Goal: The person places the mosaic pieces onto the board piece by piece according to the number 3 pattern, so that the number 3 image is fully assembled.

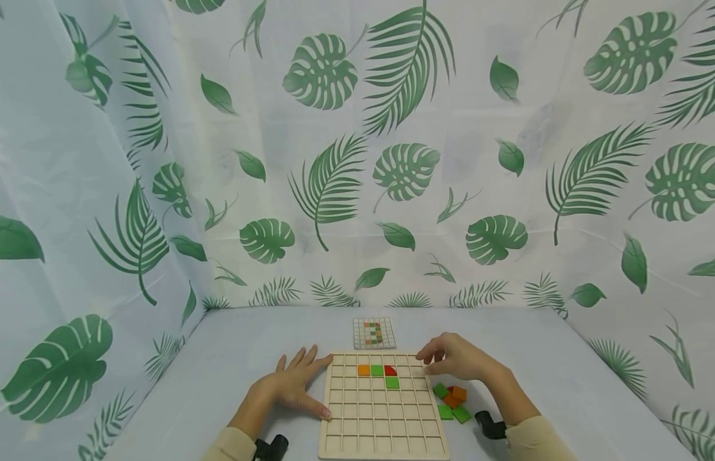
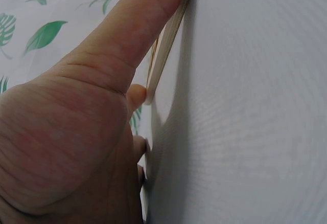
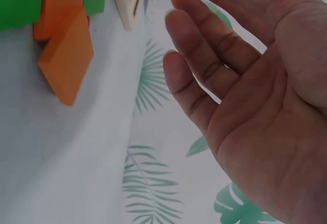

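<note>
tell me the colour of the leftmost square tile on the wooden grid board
Orange; the head view shows that square tile best.

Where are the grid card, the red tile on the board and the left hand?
Grid card (image 1: 374, 333): head view, middle of its printed face.
Red tile (image 1: 389, 371): head view, middle of its top.
Left hand (image 1: 294, 387): head view, back of the hand.

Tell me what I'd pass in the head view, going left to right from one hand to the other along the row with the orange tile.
Left hand → orange tile → green tile → red tile → right hand.
</note>
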`<state>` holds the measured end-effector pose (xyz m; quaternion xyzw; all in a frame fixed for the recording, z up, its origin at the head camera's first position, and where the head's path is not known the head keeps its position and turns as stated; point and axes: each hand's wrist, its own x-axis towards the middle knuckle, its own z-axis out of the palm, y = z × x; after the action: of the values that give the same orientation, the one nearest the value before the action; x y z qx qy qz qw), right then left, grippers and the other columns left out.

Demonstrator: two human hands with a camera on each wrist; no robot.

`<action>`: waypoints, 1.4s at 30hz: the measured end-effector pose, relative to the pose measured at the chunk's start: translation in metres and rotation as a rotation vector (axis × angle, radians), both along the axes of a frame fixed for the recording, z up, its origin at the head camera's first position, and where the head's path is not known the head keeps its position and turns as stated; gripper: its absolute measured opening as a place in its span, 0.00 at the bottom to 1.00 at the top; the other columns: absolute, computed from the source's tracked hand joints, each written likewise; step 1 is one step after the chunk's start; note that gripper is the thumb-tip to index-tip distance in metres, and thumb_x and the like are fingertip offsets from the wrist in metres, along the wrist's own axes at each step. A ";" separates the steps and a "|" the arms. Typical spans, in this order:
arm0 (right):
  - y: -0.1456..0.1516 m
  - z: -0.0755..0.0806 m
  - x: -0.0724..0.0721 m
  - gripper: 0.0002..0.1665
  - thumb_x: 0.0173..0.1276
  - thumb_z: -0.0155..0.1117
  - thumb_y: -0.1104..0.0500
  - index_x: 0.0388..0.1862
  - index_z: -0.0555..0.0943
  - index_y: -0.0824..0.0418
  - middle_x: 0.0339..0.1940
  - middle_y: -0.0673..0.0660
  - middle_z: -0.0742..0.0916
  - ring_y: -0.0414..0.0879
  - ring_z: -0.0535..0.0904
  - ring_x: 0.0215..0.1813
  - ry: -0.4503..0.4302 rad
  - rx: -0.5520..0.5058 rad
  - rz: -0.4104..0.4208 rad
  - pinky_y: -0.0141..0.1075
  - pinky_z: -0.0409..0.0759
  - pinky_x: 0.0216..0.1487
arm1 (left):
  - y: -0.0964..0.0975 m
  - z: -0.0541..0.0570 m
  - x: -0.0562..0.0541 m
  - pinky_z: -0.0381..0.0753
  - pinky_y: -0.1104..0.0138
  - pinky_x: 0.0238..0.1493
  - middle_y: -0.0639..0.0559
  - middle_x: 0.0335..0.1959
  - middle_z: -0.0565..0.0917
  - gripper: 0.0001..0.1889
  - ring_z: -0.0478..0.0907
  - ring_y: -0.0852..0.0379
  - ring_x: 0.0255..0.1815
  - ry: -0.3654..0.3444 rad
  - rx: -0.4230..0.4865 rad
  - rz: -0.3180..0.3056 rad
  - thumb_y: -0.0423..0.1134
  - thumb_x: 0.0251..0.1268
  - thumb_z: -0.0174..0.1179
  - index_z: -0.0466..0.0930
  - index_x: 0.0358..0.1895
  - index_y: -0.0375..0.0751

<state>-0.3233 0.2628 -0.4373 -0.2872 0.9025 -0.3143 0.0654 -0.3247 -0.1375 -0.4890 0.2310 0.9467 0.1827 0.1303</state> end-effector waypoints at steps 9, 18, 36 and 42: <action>0.011 0.001 -0.002 0.14 0.65 0.76 0.61 0.50 0.91 0.60 0.47 0.56 0.92 0.43 0.80 0.39 -0.034 0.004 -0.013 0.32 0.81 0.37 | -0.002 -0.001 -0.001 0.35 0.26 0.78 0.40 0.87 0.46 0.65 0.39 0.34 0.87 0.004 0.002 -0.005 0.76 0.39 0.75 0.55 0.84 0.60; 0.021 0.004 0.001 0.16 0.60 0.79 0.65 0.48 0.91 0.59 0.46 0.57 0.91 0.49 0.81 0.40 -0.135 0.043 -0.059 0.36 0.82 0.38 | -0.001 0.002 0.000 0.34 0.27 0.79 0.40 0.87 0.46 0.65 0.39 0.34 0.88 0.001 0.003 0.003 0.76 0.39 0.75 0.55 0.84 0.59; 0.029 0.009 0.011 0.13 0.51 0.81 0.69 0.36 0.89 0.60 0.38 0.55 0.89 0.50 0.80 0.37 -0.219 0.102 -0.078 0.40 0.78 0.36 | -0.001 -0.001 0.000 0.33 0.28 0.79 0.40 0.87 0.46 0.66 0.39 0.35 0.88 -0.003 0.012 0.006 0.76 0.38 0.76 0.55 0.84 0.60; 0.029 0.009 0.012 0.13 0.49 0.81 0.70 0.34 0.88 0.61 0.35 0.56 0.88 0.50 0.78 0.37 -0.263 0.130 -0.127 0.40 0.76 0.37 | -0.001 -0.002 -0.001 0.33 0.27 0.79 0.40 0.87 0.45 0.65 0.39 0.35 0.88 -0.001 0.005 0.004 0.76 0.39 0.75 0.54 0.84 0.60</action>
<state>-0.3109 0.2918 -0.4287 -0.1811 0.9209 -0.2937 0.1812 -0.3261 -0.1386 -0.4910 0.2293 0.9466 0.1857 0.1300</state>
